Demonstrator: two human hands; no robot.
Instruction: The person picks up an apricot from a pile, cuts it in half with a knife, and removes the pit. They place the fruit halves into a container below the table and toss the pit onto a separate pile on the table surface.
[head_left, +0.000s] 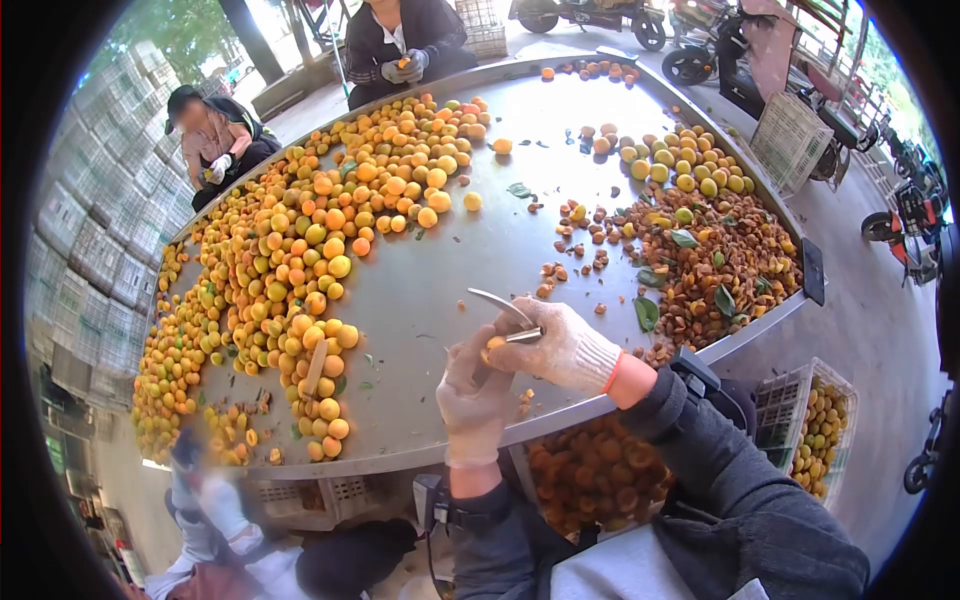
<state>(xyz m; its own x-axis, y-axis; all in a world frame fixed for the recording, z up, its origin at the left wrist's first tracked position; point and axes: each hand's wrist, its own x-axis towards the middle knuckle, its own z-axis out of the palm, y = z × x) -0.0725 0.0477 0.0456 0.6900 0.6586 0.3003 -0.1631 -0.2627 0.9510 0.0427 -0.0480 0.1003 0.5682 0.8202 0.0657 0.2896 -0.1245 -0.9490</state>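
Both my hands wear whitish work gloves and meet above the metal table's near edge. My right hand (572, 350) is closed round a small tool with a curved metal blade (500, 306) that points up and left. Pressed against it, my left hand (474, 392) has its fingers bent round a small orange fruit (494, 345), which is mostly hidden between the hands. Below my hands, under the table edge, a container of halved orange fruit (595, 470) shows.
The metal table (430, 320) bears a large pile of apricots (300, 240) at left and brown scraps with leaves (710, 260) at right. A phone (813, 270) lies on the right rim. A crate of fruit (820, 430) stands at right. Several people are around the table.
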